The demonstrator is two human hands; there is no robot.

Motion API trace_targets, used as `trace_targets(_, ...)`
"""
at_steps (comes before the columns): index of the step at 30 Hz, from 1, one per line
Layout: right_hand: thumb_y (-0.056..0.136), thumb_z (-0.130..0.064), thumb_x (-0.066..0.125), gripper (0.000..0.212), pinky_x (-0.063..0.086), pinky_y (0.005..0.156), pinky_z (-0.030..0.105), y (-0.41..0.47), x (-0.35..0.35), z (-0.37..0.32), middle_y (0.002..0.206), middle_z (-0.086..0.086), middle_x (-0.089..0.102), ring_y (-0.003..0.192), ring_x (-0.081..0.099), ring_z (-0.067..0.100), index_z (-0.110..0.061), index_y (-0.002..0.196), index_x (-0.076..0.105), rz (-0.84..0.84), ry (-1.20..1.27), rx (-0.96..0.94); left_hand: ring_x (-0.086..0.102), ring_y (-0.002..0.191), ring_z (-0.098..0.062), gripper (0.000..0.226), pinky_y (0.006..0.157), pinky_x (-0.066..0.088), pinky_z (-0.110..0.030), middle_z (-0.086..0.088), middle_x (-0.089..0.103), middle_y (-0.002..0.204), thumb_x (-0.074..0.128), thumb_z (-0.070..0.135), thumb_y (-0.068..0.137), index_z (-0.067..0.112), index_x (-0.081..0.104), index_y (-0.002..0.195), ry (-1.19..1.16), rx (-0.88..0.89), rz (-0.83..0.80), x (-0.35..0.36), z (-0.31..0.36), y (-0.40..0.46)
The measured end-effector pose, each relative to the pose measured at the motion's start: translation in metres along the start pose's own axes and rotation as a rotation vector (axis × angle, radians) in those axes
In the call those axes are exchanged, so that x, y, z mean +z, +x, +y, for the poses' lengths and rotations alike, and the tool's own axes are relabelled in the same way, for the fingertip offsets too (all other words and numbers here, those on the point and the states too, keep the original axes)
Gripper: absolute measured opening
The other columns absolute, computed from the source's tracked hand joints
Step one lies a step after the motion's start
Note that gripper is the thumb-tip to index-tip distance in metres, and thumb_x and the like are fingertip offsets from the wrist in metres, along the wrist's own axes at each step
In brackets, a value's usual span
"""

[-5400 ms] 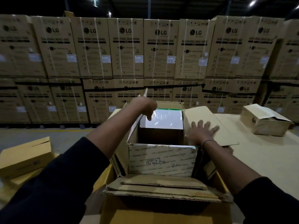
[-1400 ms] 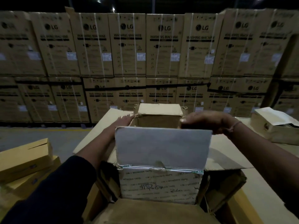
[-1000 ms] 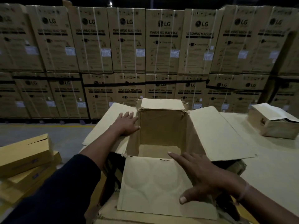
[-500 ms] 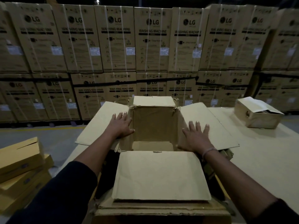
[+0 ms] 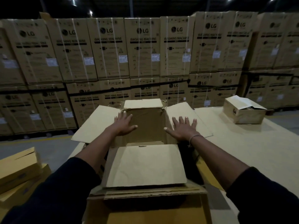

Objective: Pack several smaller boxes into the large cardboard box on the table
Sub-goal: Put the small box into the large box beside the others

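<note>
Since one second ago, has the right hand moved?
Yes. The right hand went from the near flap away to the right flap of the large box.

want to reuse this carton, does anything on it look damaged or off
Yes: the far corners of the large cardboard box are torn and ragged, at the far flap. Elsewhere its flaps lie open and look sound under the left hand and right hand.

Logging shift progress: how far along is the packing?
Done: the large cardboard box stands open, four flaps folded out. In hand: left hand and right hand press the side flaps flat. Left: no small boxes visible inside; yellow boxes wait at left.
</note>
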State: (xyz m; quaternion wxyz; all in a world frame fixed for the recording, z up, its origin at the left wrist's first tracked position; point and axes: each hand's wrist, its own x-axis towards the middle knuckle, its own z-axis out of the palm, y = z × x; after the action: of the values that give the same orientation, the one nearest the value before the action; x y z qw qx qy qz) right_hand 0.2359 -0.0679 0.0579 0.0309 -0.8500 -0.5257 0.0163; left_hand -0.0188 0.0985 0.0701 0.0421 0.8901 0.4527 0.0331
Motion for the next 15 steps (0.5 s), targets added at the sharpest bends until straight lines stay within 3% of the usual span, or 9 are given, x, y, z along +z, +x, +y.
trace_targets(6, 0.094, -0.082, 0.017, 0.09, -0.015, 0.118, 0.069, -0.025, -0.027, 0.075, 0.174, 0.009, -0.002, 0.159, -0.01, 0.036, -0.029, 0.167, 0.006, 0.1, 0.08, 0.028, -0.022, 0.154, -0.037, 0.082, 0.125, -0.007, -0.055, -0.015, -0.019, 0.169, 0.039, 0.058, 0.104, 0.023, -0.002, 0.165, -0.067, 0.128, 0.074, -0.01, 0.1, -0.001)
trace_targets(15, 0.098, -0.076, 0.023, 0.085, -0.014, 0.12, 0.065, -0.086, -0.025, 0.25, 0.174, 0.009, -0.003, 0.159, -0.012, 0.034, -0.026, 0.166, 0.01, 0.217, 0.231, 0.18, -0.023, 0.155, -0.028, 0.076, 0.127, -0.008, -0.05, -0.01, -0.017, 0.17, 0.037, 0.054, 0.106, 0.021, 0.003, 0.166, -0.2, 0.43, 0.269, 0.013, 0.301, -0.014)
